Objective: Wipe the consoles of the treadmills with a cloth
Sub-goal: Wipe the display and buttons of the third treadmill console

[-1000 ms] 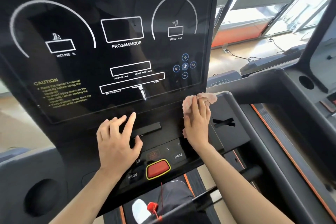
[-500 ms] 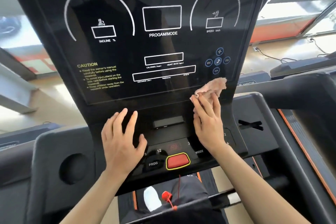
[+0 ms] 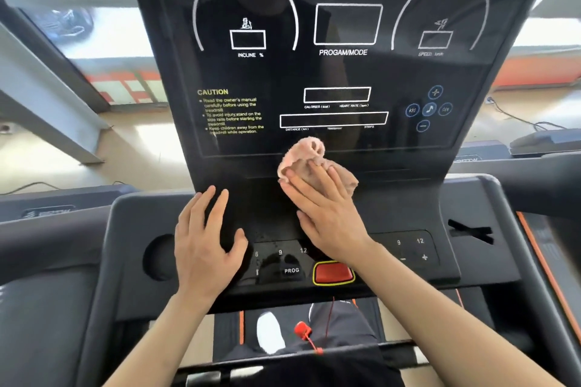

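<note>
The black treadmill console fills the upper middle of the head view, with white dial outlines and a yellow caution text. A crumpled pink cloth lies on the console's lower edge, just under the display. My right hand presses flat on the cloth with straight fingers. My left hand rests flat with spread fingers on the black panel to the left, beside the numbered buttons.
A red stop button with a yellow border sits below my right hand, with a red safety clip hanging on a cord. A round cup holder is on the left tray. Another treadmill's frame stands to the right.
My right hand has slid the cloth left from the console's lower right corner to its lower middle. The camera has swung right, centring the console. My left hand stays on the panel.
</note>
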Available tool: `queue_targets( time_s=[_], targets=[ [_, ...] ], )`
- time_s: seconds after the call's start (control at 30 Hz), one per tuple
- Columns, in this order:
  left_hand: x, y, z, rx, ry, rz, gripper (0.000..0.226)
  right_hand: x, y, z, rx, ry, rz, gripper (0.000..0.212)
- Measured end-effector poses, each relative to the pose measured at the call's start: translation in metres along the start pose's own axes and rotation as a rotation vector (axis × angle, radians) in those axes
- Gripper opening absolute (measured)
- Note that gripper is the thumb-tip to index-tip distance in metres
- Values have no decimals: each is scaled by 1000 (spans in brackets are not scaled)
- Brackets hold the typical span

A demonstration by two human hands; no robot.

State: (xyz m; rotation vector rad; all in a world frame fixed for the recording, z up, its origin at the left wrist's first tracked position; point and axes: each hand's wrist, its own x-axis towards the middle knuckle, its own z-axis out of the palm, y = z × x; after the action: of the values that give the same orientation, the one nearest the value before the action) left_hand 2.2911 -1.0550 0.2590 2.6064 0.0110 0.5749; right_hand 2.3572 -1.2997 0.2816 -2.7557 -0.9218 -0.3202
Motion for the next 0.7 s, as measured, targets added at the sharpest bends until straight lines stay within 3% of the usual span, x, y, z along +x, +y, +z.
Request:
queue_targets(
  time_s=[0.2, 0.4, 0.57, 0.7],
  targets=[
    [-13, -23, -12, 61, -180, -256, 67, 36, -30, 12, -20, -77, -198, 60],
    [-30, -34, -24, -164, -261, -296, 67, 57, -50, 29, -20, -136, -338, 52],
    [-35, -34, -20, -347, -65, -338, 57, 60, -57, 40, 168, -204, -433, 42],
    [-34, -25, -19, -199, 132, -54, 37, 41, -52, 31, 293, -98, -419, 28]
  ],
)
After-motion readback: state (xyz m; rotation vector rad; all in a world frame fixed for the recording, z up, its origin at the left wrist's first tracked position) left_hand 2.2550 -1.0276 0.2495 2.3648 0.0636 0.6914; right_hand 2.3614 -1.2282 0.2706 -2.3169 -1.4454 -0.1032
